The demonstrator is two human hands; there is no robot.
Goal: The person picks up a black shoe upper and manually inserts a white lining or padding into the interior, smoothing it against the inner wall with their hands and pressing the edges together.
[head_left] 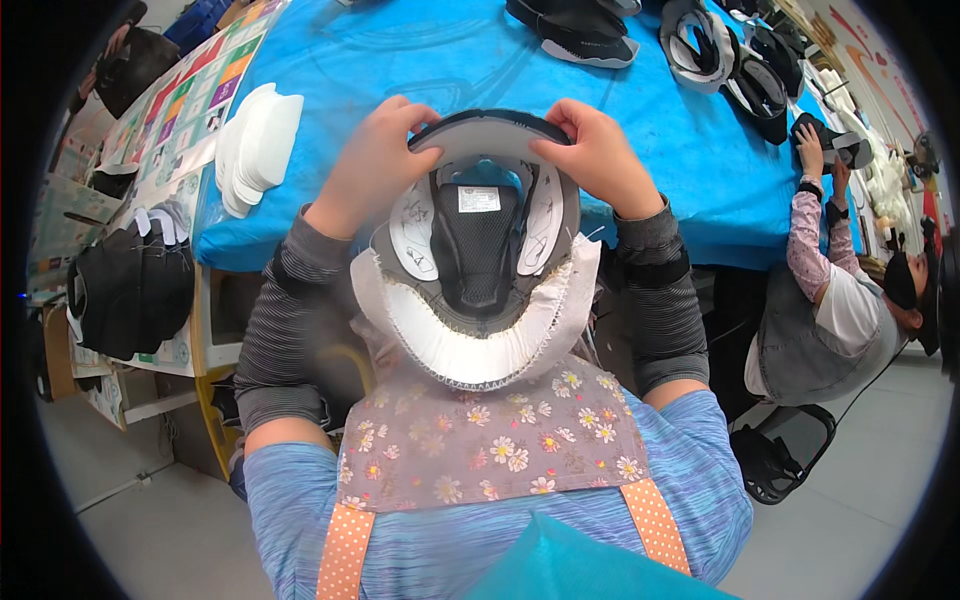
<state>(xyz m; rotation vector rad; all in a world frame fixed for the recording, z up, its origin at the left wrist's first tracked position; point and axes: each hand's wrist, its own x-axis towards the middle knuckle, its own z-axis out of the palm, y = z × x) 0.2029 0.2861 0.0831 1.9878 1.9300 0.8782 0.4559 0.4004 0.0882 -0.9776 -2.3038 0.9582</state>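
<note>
My left hand (385, 155) and my right hand (595, 150) pinch the far curved rim of a black and grey shoe upper (475, 140), one on each side, thumbs on the inside. The upper's inside faces me, with a dark mesh tongue (478, 245) bearing a small white label (478, 199). Two pale curved lining pieces with pen marks flank the tongue. A wide white band (480, 345) with zigzag stitching along its edge forms the near end, in front of my floral apron (495, 440).
White flat cut pieces (258, 150) lie stacked on the blue-covered table (340, 60) at left. More shoe uppers (695, 45) sit at the back right. At right, a co-worker (830, 300) handles a dark upper. Black pieces (130, 290) hang over the left table's edge.
</note>
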